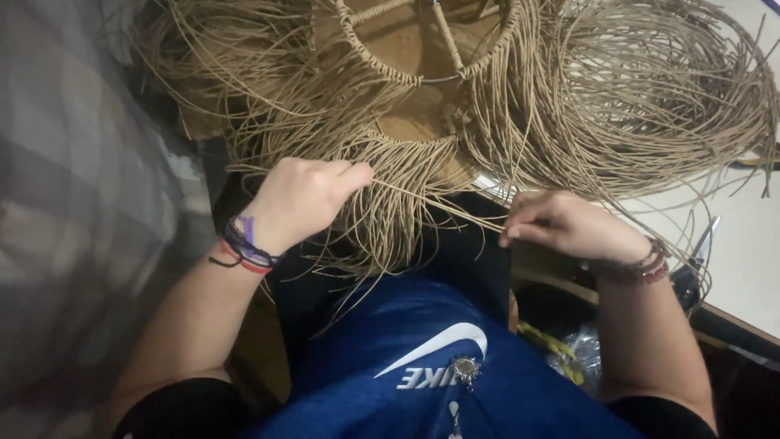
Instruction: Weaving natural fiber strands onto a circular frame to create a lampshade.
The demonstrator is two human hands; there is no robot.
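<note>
Cords (390,203) of tan paper-like twine hang in a thick fringe from a wrapped wire frame (422,77) at the table edge (731,313), spilling toward the person's lap. The left hand (301,199) is curled shut into the fringe, thumb and forefinger pressed on a few strands. The right hand (569,223) pinches one taut strand between closed fingertips. The cords look light, limp and easily tangled, best taken singly near the knots. Loose coils (650,97) crowd the right side; scissors (695,260) lie near the right wrist.
</note>
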